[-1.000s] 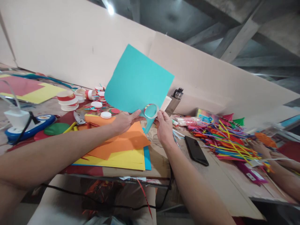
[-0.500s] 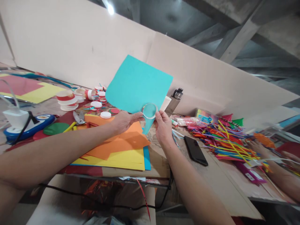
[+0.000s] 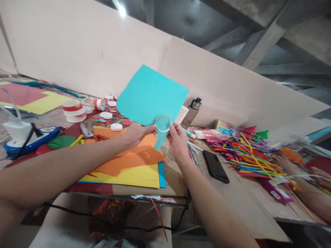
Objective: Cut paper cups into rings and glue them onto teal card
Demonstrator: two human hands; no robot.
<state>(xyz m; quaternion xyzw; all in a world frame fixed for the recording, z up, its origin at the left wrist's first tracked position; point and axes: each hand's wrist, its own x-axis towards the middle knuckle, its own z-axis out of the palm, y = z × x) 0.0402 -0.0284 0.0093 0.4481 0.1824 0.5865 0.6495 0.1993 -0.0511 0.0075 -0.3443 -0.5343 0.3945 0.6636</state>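
Note:
A turquoise sheet of paper [image 3: 155,94] is up in front of me, tilted, with a strip hanging from its lower edge. Against its lower part lies a thin white ring [image 3: 163,130], turquoise showing through its middle. My left hand [image 3: 138,134] pinches the ring's left side between thumb and fingers. On the other side, my right hand [image 3: 178,139] is closed on the ring's right edge and the paper there. Below my hands lie orange sheets [image 3: 139,153] over yellow paper [image 3: 142,177].
Red-and-white paper cups [image 3: 73,107], a white lid [image 3: 116,127] and a blue power strip [image 3: 33,139] stand left. Rightward are a dark bottle [image 3: 191,112], a black phone [image 3: 216,166] and many colourful pipe cleaners [image 3: 248,156]. Another person's hand [image 3: 284,163] reaches in at far right.
Both hands have shifted slightly left, carrying the ring along. The top of the turquoise sheet has dipped a little. Pens beside my right wrist show more now.

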